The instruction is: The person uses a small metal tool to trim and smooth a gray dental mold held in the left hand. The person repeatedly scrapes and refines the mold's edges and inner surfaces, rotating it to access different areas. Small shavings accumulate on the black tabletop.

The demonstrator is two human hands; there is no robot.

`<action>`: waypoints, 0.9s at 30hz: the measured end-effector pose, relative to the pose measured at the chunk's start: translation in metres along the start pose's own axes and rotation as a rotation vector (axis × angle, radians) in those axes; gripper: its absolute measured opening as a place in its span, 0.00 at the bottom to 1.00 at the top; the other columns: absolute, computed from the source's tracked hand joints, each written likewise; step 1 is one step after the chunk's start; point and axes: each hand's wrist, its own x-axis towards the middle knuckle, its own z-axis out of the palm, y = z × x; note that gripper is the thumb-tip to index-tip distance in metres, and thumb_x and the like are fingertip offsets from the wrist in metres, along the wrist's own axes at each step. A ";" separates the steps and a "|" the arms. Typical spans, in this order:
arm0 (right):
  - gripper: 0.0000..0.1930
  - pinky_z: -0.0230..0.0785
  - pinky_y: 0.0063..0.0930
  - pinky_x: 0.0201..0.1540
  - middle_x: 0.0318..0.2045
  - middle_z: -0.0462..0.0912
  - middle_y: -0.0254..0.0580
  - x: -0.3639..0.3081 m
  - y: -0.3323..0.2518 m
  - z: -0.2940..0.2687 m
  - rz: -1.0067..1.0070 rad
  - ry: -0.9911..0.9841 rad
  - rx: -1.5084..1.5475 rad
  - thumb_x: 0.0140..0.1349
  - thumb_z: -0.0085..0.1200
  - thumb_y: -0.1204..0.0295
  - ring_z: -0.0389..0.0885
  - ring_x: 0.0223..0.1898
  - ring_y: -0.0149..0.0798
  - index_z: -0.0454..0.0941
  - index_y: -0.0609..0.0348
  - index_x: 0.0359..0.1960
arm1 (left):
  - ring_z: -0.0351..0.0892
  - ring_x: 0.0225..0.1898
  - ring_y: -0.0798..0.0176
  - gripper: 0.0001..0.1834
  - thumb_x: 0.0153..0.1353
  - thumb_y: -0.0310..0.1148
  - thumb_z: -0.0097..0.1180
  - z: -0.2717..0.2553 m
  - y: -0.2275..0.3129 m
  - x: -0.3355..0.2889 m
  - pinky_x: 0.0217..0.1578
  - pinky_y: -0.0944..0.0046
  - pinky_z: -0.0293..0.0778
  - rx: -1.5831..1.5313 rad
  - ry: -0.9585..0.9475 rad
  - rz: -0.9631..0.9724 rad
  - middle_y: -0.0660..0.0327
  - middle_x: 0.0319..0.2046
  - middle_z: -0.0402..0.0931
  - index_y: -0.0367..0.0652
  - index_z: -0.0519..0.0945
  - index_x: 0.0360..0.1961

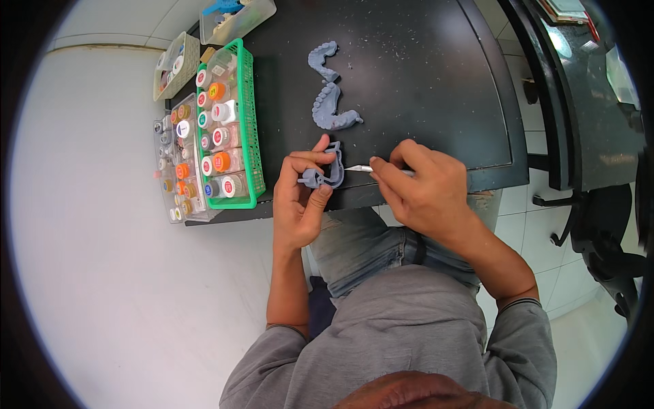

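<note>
My left hand (303,194) grips a grey dental model (337,167), a curved piece with a hollow middle, above the table's near edge. A craft knife (359,168) with a silver handle is pinched in my right hand (429,187). Its blade points left, with the tip at or very close to the model's right side; I cannot tell whether they touch. Farther away on the table lie two more grey dental models with rows of teeth, a larger arch (330,112) and a smaller arch (320,60) beyond it.
On the black table (422,88), pale crumbs are scattered. At its left side stands a green basket (253,136) of small capped bottles, beside a clear tray (197,217) of more bottles. A plastic box (248,20) sits behind. An office chair (599,232) is at the right.
</note>
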 end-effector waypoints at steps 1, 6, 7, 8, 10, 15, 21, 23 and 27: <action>0.10 0.72 0.32 0.29 0.33 0.77 0.32 0.001 -0.001 0.001 -0.008 0.002 -0.002 0.61 0.73 0.70 0.83 0.31 0.32 0.92 0.51 0.44 | 0.67 0.83 0.37 0.14 0.78 0.32 0.67 0.001 0.000 0.000 0.77 0.45 0.66 -0.007 0.003 -0.001 0.46 0.63 0.81 0.38 0.73 0.51; 0.08 0.72 0.32 0.29 0.33 0.76 0.32 0.004 -0.004 0.005 -0.039 -0.014 -0.020 0.63 0.72 0.70 0.82 0.31 0.32 0.91 0.53 0.43 | 0.69 0.81 0.37 0.14 0.78 0.32 0.68 -0.002 -0.001 0.000 0.76 0.46 0.67 0.004 0.005 0.001 0.46 0.62 0.82 0.37 0.74 0.50; 0.08 0.72 0.32 0.29 0.33 0.76 0.32 0.005 -0.005 0.007 -0.045 -0.018 -0.029 0.63 0.71 0.70 0.82 0.31 0.32 0.91 0.53 0.43 | 0.70 0.81 0.37 0.14 0.78 0.32 0.68 -0.003 -0.001 0.000 0.76 0.46 0.68 0.006 0.008 0.000 0.46 0.61 0.82 0.37 0.74 0.50; 0.08 0.71 0.32 0.29 0.33 0.76 0.32 0.006 -0.007 0.008 -0.051 -0.022 -0.038 0.64 0.71 0.70 0.81 0.31 0.32 0.91 0.53 0.43 | 0.71 0.80 0.37 0.14 0.78 0.32 0.68 -0.005 -0.002 -0.001 0.76 0.46 0.68 0.007 0.011 -0.002 0.45 0.61 0.82 0.37 0.74 0.49; 0.07 0.70 0.31 0.29 0.33 0.76 0.31 0.009 -0.010 0.012 -0.059 -0.010 -0.054 0.64 0.70 0.70 0.81 0.31 0.32 0.91 0.54 0.43 | 0.72 0.80 0.37 0.14 0.78 0.32 0.68 -0.010 -0.002 -0.001 0.75 0.46 0.69 0.023 0.008 0.004 0.45 0.61 0.82 0.37 0.74 0.49; 0.07 0.67 0.31 0.30 0.33 0.76 0.31 0.011 -0.018 0.026 -0.064 0.073 -0.088 0.63 0.69 0.72 0.79 0.31 0.32 0.92 0.53 0.42 | 0.73 0.79 0.36 0.13 0.78 0.31 0.67 -0.021 -0.006 -0.002 0.75 0.45 0.69 0.031 0.010 0.008 0.46 0.60 0.82 0.36 0.74 0.49; 0.08 0.66 0.31 0.30 0.32 0.76 0.30 0.012 -0.021 0.037 -0.056 0.155 -0.080 0.61 0.70 0.71 0.78 0.30 0.32 0.92 0.52 0.42 | 0.72 0.79 0.36 0.13 0.79 0.30 0.66 -0.031 -0.010 -0.005 0.76 0.45 0.67 -0.025 0.037 -0.004 0.47 0.59 0.80 0.36 0.73 0.50; 0.09 0.66 0.31 0.29 0.32 0.76 0.30 0.011 -0.023 0.038 -0.053 0.097 -0.039 0.60 0.71 0.71 0.78 0.29 0.32 0.93 0.52 0.42 | 0.72 0.79 0.36 0.13 0.79 0.30 0.65 -0.034 -0.011 -0.006 0.76 0.45 0.67 -0.042 0.035 -0.005 0.47 0.60 0.80 0.37 0.73 0.50; 0.10 0.66 0.31 0.28 0.33 0.76 0.30 0.011 -0.028 0.036 -0.073 0.050 -0.051 0.60 0.70 0.70 0.78 0.29 0.32 0.92 0.54 0.43 | 0.71 0.80 0.36 0.13 0.77 0.28 0.67 -0.037 -0.011 -0.007 0.76 0.46 0.68 -0.054 0.032 -0.004 0.47 0.60 0.80 0.36 0.74 0.50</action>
